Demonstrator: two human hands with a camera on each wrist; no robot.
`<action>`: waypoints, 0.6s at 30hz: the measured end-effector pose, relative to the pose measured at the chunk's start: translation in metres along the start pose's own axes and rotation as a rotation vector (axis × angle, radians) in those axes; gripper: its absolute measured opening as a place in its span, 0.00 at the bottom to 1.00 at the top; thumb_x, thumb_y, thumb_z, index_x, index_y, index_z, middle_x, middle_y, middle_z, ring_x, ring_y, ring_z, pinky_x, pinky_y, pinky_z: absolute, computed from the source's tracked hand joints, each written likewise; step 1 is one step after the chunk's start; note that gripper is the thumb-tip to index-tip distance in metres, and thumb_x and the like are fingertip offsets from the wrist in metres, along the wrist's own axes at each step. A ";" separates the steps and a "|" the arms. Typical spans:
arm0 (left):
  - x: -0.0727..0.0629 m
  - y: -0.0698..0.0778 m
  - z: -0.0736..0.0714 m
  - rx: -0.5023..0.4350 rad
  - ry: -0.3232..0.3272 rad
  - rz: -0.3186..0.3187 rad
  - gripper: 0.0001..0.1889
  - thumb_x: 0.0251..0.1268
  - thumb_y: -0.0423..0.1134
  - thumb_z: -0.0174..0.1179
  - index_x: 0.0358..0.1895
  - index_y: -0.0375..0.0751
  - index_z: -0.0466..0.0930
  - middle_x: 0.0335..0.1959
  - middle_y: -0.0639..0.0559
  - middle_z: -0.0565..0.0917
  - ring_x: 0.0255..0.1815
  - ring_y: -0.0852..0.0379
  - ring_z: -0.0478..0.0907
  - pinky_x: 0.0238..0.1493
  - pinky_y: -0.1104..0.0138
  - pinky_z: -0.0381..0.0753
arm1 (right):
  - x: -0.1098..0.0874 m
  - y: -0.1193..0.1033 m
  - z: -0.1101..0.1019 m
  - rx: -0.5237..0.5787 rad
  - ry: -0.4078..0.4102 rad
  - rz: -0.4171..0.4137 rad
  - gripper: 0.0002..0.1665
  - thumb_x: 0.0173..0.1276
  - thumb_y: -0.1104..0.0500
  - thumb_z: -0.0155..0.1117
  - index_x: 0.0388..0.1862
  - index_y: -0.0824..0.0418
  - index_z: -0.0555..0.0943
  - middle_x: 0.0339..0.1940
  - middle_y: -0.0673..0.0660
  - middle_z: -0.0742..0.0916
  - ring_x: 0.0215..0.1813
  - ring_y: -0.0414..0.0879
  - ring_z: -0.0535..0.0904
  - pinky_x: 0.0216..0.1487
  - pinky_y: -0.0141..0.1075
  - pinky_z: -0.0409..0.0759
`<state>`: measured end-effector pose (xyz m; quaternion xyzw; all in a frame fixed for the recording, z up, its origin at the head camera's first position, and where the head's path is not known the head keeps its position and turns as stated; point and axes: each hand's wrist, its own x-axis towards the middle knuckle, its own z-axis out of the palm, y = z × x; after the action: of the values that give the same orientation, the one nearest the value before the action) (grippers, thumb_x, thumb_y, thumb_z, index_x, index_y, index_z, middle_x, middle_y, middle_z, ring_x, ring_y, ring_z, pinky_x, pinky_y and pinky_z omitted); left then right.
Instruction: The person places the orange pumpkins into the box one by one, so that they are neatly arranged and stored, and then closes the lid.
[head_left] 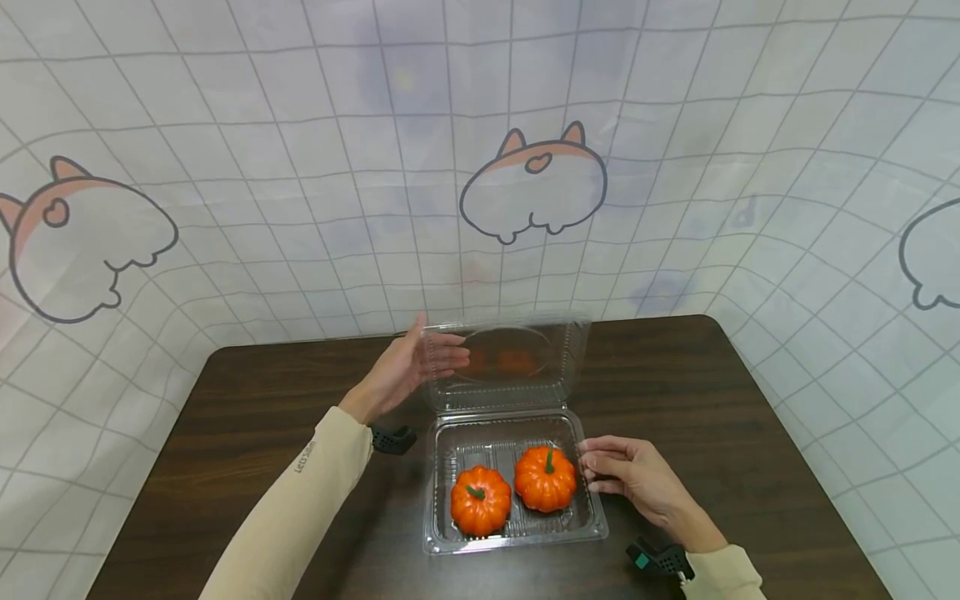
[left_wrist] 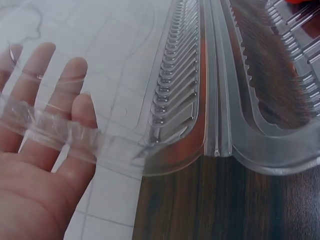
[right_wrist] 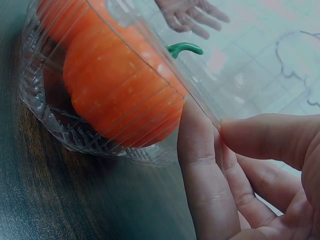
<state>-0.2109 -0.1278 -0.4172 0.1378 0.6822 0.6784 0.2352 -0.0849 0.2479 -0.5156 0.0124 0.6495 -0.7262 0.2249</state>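
A clear plastic clamshell box (head_left: 517, 542) lies on the dark wooden table with its hinged lid (head_left: 558, 354) raised at the back. Inside the base sit two small orange pumpkins with green stems, the left pumpkin (head_left: 480, 502) a little nearer the front than the right pumpkin (head_left: 545, 482). My left hand (head_left: 420, 362) is behind the lid's left side, its fingers straight and seen through the plastic in the left wrist view. At the base's right rim, my right hand (head_left: 637, 475) pinches the edge between thumb and forefinger, as the right wrist view shows.
The brown table (head_left: 247, 467) reaches out on both sides of the box. Behind it hangs a white cloth (head_left: 360, 183) with a grid and cartoon animal prints, curving round at left and right. A dark strap device sits on each wrist.
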 end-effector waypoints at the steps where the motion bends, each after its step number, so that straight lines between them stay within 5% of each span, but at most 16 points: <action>1: -0.001 0.000 0.000 0.003 -0.007 0.002 0.45 0.81 0.70 0.29 0.72 0.30 0.70 0.71 0.32 0.77 0.68 0.49 0.82 0.78 0.50 0.72 | 0.000 0.000 0.000 -0.001 0.000 0.000 0.30 0.73 0.59 0.69 0.67 0.76 0.75 0.49 0.51 0.91 0.41 0.39 0.89 0.46 0.33 0.90; 9: -0.008 0.004 -0.001 0.047 -0.071 0.003 0.48 0.79 0.72 0.25 0.72 0.29 0.71 0.73 0.35 0.76 0.73 0.46 0.77 0.82 0.46 0.63 | -0.001 -0.004 0.001 0.001 -0.005 0.007 0.29 0.73 0.60 0.68 0.66 0.76 0.75 0.49 0.51 0.91 0.41 0.39 0.88 0.46 0.33 0.90; 18: -0.015 0.011 0.001 0.193 -0.079 0.029 0.44 0.80 0.71 0.30 0.65 0.35 0.81 0.67 0.41 0.83 0.72 0.48 0.78 0.81 0.46 0.66 | -0.001 -0.007 0.000 -0.002 -0.010 0.004 0.29 0.74 0.60 0.67 0.66 0.76 0.75 0.49 0.50 0.91 0.41 0.38 0.88 0.46 0.32 0.90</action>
<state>-0.1988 -0.1338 -0.4044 0.1963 0.7324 0.6071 0.2378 -0.0862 0.2482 -0.5082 0.0097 0.6490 -0.7252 0.2296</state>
